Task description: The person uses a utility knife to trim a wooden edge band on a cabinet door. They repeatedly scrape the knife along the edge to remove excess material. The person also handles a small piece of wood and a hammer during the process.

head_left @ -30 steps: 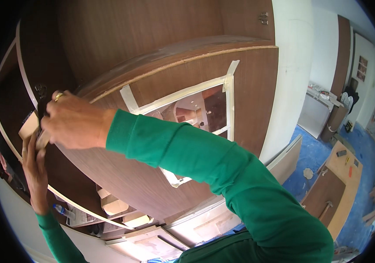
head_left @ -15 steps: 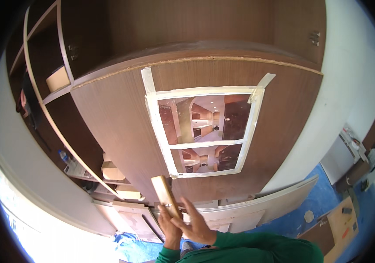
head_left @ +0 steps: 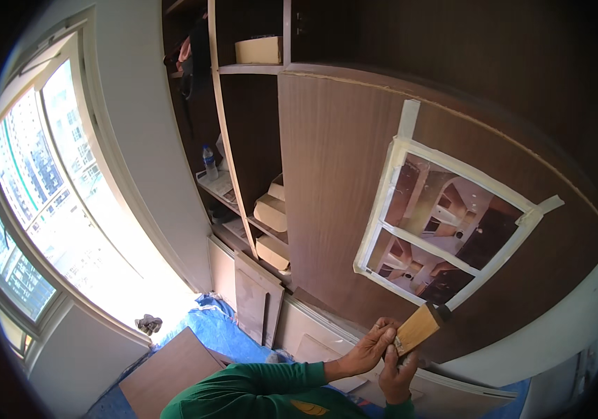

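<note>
A yellowish wooden block (head_left: pixel 419 329) with a dark piece at its far end is held up in front of me, tilted up to the right. My left hand (head_left: pixel 367 349) pinches its near end by a small pale patch. Closed around the block's underside is my right hand (head_left: pixel 398 376), with the thumb up against it. Behind the block stands a large brown wood-grain panel (head_left: pixel 341 188). Two printed pictures of a room interior (head_left: pixel 446 216) are fixed on this panel with cream masking tape (head_left: pixel 409 119).
Left of the panel, open dark shelves hold a water bottle (head_left: pixel 209 160) and cardboard boxes (head_left: pixel 269 213). Boards (head_left: pixel 253 297) lean at the cabinet's foot. A loose brown board (head_left: pixel 173 377) lies over blue sheeting (head_left: pixel 201 328). A bright window (head_left: pixel 47 153) is at far left.
The view has swung left, bringing the window in. The block now tilts right and shows its dark end. My right hand's fingers, extended before, have closed around it.
</note>
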